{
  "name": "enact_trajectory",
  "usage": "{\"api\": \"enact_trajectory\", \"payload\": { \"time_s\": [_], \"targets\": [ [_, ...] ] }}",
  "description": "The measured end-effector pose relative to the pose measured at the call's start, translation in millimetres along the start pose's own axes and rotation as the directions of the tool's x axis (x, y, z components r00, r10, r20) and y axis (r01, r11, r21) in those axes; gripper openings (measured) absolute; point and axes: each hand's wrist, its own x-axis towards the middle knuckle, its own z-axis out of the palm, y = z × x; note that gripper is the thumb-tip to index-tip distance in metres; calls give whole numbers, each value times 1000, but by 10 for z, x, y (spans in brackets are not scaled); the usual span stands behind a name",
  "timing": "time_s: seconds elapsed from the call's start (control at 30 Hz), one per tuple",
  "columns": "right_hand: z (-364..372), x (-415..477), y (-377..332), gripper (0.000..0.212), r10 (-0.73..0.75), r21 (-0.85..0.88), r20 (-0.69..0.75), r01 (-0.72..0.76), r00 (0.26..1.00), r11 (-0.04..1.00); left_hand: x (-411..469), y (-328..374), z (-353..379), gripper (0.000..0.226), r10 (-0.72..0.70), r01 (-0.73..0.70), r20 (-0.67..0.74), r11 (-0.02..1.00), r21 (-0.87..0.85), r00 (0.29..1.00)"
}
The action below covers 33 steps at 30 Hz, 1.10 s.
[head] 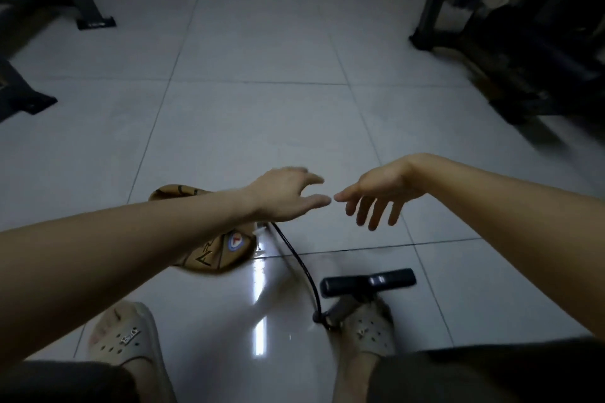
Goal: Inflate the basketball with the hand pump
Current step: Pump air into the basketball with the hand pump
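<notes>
On the floor: the basketball point(216, 252) lies flat and collapsed on the tiled floor point(262, 75), partly under the left forearm and near the pump.
Pump: the hand pump point(345, 304) stands tilted at lower right, its base at the toe of the right slipper point(370, 332), apparently pinned by it. No hand is on the T-handle point(368, 281).
Hose: the black hose point(306, 268) runs from the pump base up to a pale fitting at the ball's edge. That area is blurred, so needle seating cannot be confirmed.
Left hand: the left hand point(288, 195) hovers above the ball, fingers extended and loosely spread, holding nothing.
Right hand: the right hand point(383, 190) hovers beside it, fingertips nearly meeting the left's, fingers hanging relaxed, holding nothing.
Step in hand: judged to be the reach before pumping begins.
Method: check that the needle sits straight in the valve. Press the foot on the base. Grip the T-handle with one hand on each side of the shaft. Stroke fully and vertically so the barrel does not tip.
Caution: a slanted push may bend the needle or pull it out.
</notes>
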Motion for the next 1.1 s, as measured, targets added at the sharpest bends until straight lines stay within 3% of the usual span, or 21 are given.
{"api": "enact_trajectory", "payload": {
  "time_s": [0.07, 0.1, 0.17, 0.27, 0.33, 0.43, 0.53, 0.63, 0.77, 0.97, 1.1],
  "targets": [
    [173, -261, 185, 73, 12, 20, 56, -13, 998, 1000, -119, 323, -52, 45, -63, 134, 228, 941, -310, 972],
    [254, -363, 269, 77, 26, 19, 82, -28, 996, 999, -189, 460, -66, 35, -66, 215, 364, 898, -385, 929],
    [413, -532, 380, 80, 41, -12, 137, -40, 990, 999, -321, 671, -53, 27, -38, 307, 585, 878, -367, 810],
    [684, -714, 392, 63, 26, -146, 179, 1, 984, 989, -452, 936, 30, 28, -45, 277, 703, 935, -220, 710],
    [857, -778, 321, 51, 14, -283, 110, 18, 994, 959, -499, 1069, 10, 18, -88, 223, 657, 967, -124, 748],
    [849, -1049, 204, 31, -93, -361, -130, 40, 987, 932, -442, 1194, -338, 14, -129, 166, 434, 985, -47, 892],
    [550, -1545, 72, 21, -188, -261, -385, 89, 904, 961, -448, 1425, -972, 10, -104, 114, 253, 993, -26, 962],
    [458, -1822, -52, 12, -215, -226, -560, 101, 800, 969, -530, 1683, -1304, 7, -57, 45, 113, 993, 105, 992],
    [810, -1524, -87, 10, -172, -352, -588, -58, 791, 934, -516, 1636, -869, 13, -42, -12, 120, 908, 418, 992],
    [1114, -876, 103, 20, -206, -429, -620, -107, 757, 897, -434, 1345, -222, 16, -60, 1, 147, 928, 373, 987],
    [1403, -447, 293, 13, -227, -438, -615, -87, 755, 895, -461, 1191, 251, 11, -76, 12, 165, 933, 360, 983]
  ]
}}
